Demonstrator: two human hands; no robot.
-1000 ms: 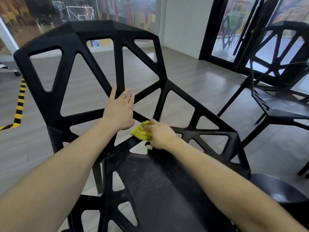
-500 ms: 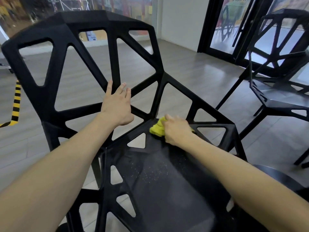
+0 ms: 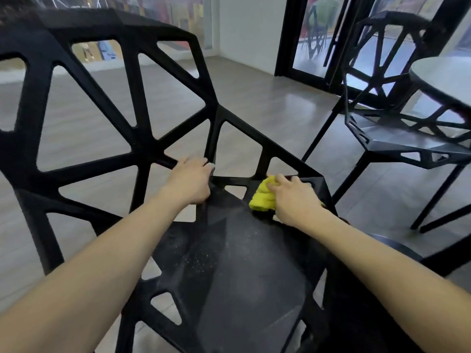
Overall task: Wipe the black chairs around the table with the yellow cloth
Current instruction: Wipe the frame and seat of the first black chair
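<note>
Grey wood-look planks cover the floor [image 3: 254,105], with a white wall [image 3: 244,26] at the far side and black-framed glass doors [image 3: 316,36] to its right. At the far right stands a round pale worktop [image 3: 443,77], and a second black chair [image 3: 397,133] sits tucked beside it, its seat facing the near chair.

Filling the near view is the black chair [image 3: 229,276] being wiped, a faceted plastic shell cut with triangular openings. Its backrest rises at the left and far side, and the seat runs from the near edge away toward the far right corner. Fine pale specks dust the middle of the seat.

At that far right corner of the seat lies the yellow cloth [image 3: 262,197], bunched into a ridged wad, its long axis running from near to far. The right hand [image 3: 293,197] lies over the cloth's right side, fingers curled onto it and pressing it to the seat, so this grip holds the cloth. The left hand [image 3: 191,179] is at the joint where backrest meets seat, left of the cloth and apart from it; its fingers wrap over a backrest strut, a closed grip on the chair frame.
</note>
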